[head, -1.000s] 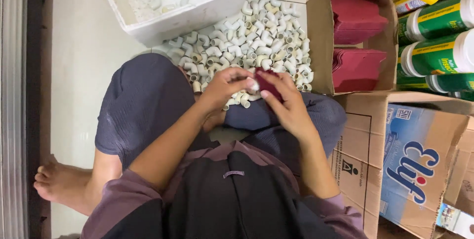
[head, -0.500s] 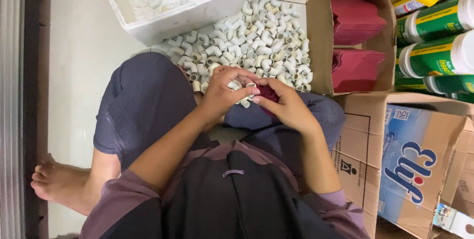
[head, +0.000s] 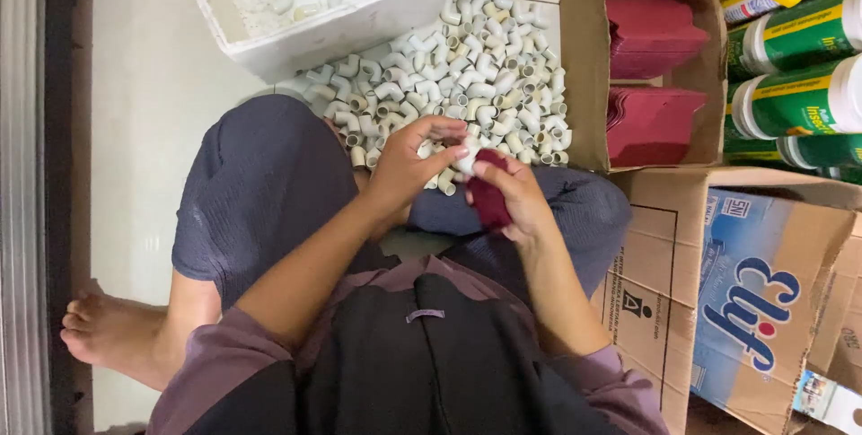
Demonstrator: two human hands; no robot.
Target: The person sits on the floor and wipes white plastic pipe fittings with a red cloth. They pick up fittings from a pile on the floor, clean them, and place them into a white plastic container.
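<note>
Hands (both closed) (head: 467, 175) on dark-red pouch (head: 490, 197)

The hands meet at picture centre, left hand (head: 409, 166) touching the right hand (head: 516, 197), a pouch (head: 489, 197) in the right. The fittings (head: 467, 76) lie on the floor at twelve o'clock, just beyond. The tub (head: 341, 31) sits at eleven. The box (head: 584, 67) stands at two, bottles (head: 790, 67) beyond it, a carton (head: 763, 309) at four.
</note>
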